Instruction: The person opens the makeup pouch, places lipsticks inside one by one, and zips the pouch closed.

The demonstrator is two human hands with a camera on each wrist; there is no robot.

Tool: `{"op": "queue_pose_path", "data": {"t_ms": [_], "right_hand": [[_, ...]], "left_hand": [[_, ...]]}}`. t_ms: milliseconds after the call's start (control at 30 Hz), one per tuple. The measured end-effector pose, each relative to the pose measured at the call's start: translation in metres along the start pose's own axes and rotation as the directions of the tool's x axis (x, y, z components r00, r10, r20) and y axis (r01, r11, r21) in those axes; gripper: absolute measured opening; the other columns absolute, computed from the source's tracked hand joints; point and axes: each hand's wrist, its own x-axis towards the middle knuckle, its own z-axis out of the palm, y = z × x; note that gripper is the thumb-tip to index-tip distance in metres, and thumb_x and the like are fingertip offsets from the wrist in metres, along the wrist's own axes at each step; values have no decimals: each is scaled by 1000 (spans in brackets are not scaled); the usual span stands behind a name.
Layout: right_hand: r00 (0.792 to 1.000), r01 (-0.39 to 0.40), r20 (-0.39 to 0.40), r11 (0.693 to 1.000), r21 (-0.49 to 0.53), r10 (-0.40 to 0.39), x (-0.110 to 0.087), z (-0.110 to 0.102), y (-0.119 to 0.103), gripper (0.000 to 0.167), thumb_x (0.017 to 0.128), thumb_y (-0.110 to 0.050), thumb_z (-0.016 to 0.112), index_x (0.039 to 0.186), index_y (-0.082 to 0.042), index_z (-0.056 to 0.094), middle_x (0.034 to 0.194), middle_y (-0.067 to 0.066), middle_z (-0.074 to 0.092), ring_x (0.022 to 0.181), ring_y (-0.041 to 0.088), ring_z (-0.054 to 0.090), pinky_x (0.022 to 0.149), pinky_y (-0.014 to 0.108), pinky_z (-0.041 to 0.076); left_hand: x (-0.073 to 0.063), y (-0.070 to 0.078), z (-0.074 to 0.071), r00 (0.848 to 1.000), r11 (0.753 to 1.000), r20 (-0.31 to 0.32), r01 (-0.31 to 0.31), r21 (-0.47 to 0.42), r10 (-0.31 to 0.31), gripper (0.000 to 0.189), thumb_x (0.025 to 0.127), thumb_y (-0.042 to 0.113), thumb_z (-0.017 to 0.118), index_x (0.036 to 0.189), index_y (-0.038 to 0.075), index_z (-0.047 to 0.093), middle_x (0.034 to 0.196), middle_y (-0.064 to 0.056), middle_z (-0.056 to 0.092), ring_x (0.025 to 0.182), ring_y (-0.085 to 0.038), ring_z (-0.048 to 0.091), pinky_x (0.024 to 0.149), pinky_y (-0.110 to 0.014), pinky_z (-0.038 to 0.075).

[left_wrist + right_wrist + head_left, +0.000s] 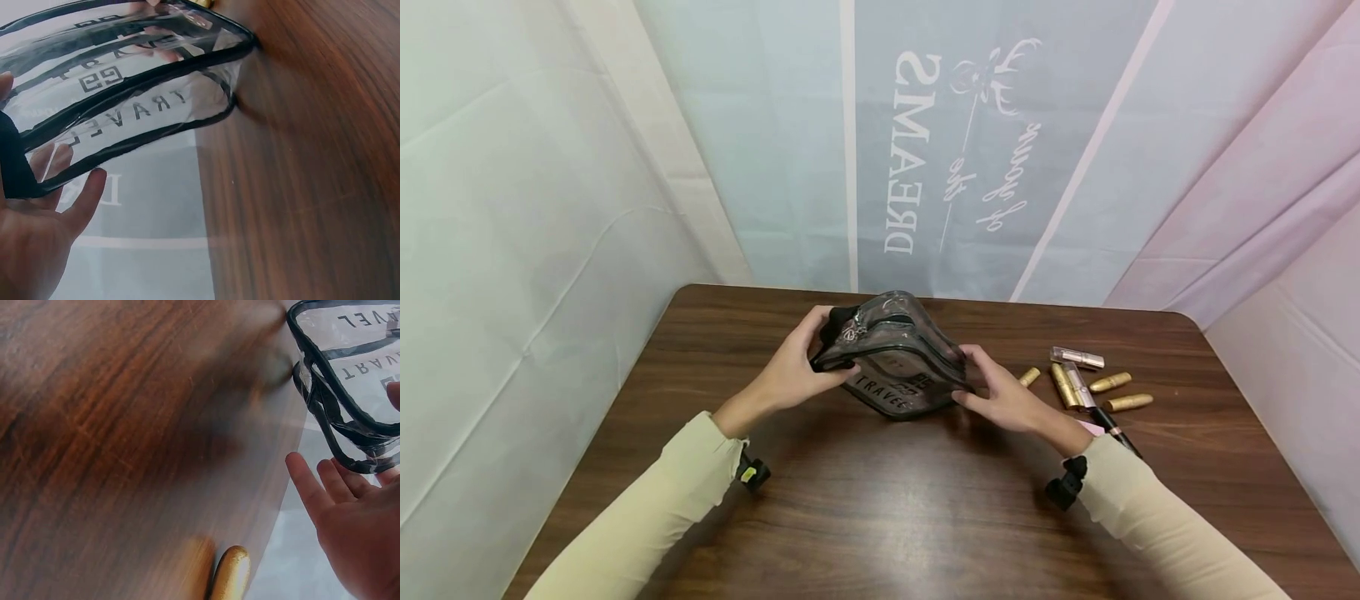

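Note:
A clear toiletry bag [895, 367] with black piping and the word TRAVEL is held tilted above the table, between both hands. At its left end, by the black side strip, my left hand [797, 367] grips it with the thumb on the near face. My right hand [1000, 396] holds the opposite end, thumb in front and fingers behind. In the left wrist view the see-through bag [156, 106] has its lettering reversed, and the left fingers reach under its lower edge. The right wrist view shows the right hand [362, 519] at the bag's corner [337, 387].
Right of the bag, several gold tubes [1130, 402], a clear-capped tube [1077, 358] and a black pen-like stick [1116, 429] lie on the brown wooden table [880, 517]. A pink item [1092, 427] is partly hidden by the right forearm. Curtains [775, 125] surround the table.

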Motion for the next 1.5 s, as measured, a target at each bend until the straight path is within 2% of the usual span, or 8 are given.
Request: {"op": "queue_pose_path", "data": {"t_ms": [233,367,500,600,767,967,1233,1500], "right_hand": [[1000,-23,5,999,-31,24,1,-4,2,57,97,-9,68,147,-8,40,141,14,52,131,32,51,104,56,41],[1000,-18,16,997,-72,20,1,-11,-1,65,93,-3,59,153,-2,33,150,20,42,138,36,41,107,59,35],[999,29,36,997,-68,-26,3,-21,-9,77,86,1,51,158,-1,24,159,22,29,145,40,29,109,64,28],[995,96,5,992,-83,-96,7,-29,-19,78,82,4,51,157,-2,29,157,19,33,143,37,33,109,61,30],[968,194,-134,970,-148,-214,18,-46,-42,54,88,5,60,140,-1,52,133,13,57,113,25,55,94,40,46],[939,247,-206,957,-150,-275,38,-66,-81,28,92,5,69,118,-7,68,95,-2,61,77,11,54,66,24,45],[924,322,-124,911,-259,-362,66,-73,-130,12,92,-5,76,102,-10,74,81,-5,55,66,17,47,60,25,36],[952,303,58,899,-316,-301,90,-65,-169,6,94,-17,76,98,-14,77,80,-7,60,70,12,50,65,29,41]], "left_hand": [[9,3,5,1000,1000,-8,20,7,-20,65,81,-2,84,136,8,50,123,-10,60,103,-22,60,86,-33,52],[12,5,5,1000,999,-14,28,18,-28,65,80,-1,85,135,8,51,122,-10,60,102,-21,60,85,-32,52],[15,6,5,999,999,-20,33,36,-32,65,80,0,85,134,9,51,120,-8,61,101,-20,60,84,-32,52],[16,6,5,999,999,-20,28,40,-27,64,80,0,86,134,8,52,120,-8,61,102,-20,59,85,-32,52],[18,8,6,1000,999,-9,15,31,-15,63,80,1,86,133,8,52,121,-8,61,102,-20,60,87,-32,51],[19,9,6,1000,999,-3,13,31,-13,62,80,1,85,132,7,53,123,-7,60,104,-19,60,89,-34,51],[20,12,9,1000,999,-1,2,51,-2,63,80,2,86,133,7,53,123,-7,60,106,-18,58,91,-39,51],[19,13,11,1000,998,2,9,59,-9,61,80,3,86,132,6,53,122,-7,61,105,-19,59,89,-43,51]]}}
